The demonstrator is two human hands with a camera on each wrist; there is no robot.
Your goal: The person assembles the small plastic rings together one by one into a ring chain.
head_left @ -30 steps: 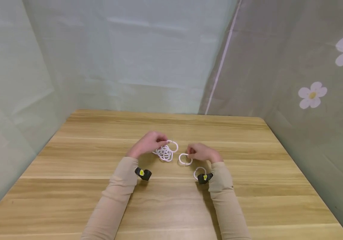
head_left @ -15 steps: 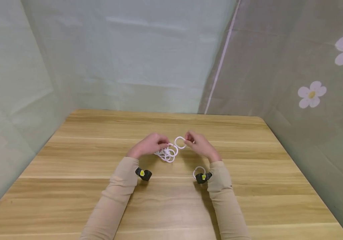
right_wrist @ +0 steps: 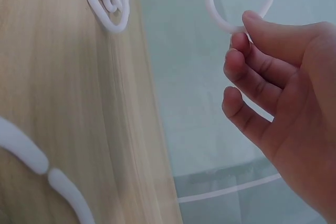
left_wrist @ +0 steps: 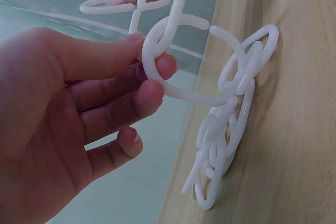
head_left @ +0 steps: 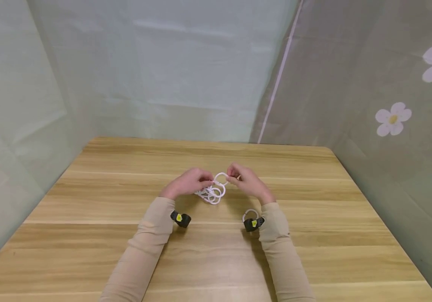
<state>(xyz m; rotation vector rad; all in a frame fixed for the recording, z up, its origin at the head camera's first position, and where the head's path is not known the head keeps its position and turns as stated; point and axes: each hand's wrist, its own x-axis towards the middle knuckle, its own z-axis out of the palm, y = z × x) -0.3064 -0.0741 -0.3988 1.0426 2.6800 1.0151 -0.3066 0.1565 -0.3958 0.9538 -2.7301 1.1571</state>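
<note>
My left hand [head_left: 191,181] pinches a white plastic ring with a gap [left_wrist: 197,98] between thumb and fingertips, above the table. That ring joins a tangled chain of white rings [head_left: 210,197], which hangs down and lies on the tabletop. To the right, my right hand [head_left: 247,183] pinches another white ring [right_wrist: 211,1] between thumb and index finger. In the head view this ring overlaps the chain at my left fingertips; white rings also cross close together in the left wrist view. Whether the right-hand ring is hooked through I cannot tell. My remaining right fingers are loosely bent.
A single white ring with a gap [right_wrist: 23,145] lies on the wooden table [head_left: 306,251], partly hidden by the black camera [head_left: 253,224] on my right wrist. Another black camera [head_left: 181,219] sits on my left wrist. Grey-green curtains [head_left: 200,84] stand around the table.
My right hand has lifted its ring off the table, then brought it left against the rings at my left fingers. The left hand has stayed nearly in place.
</note>
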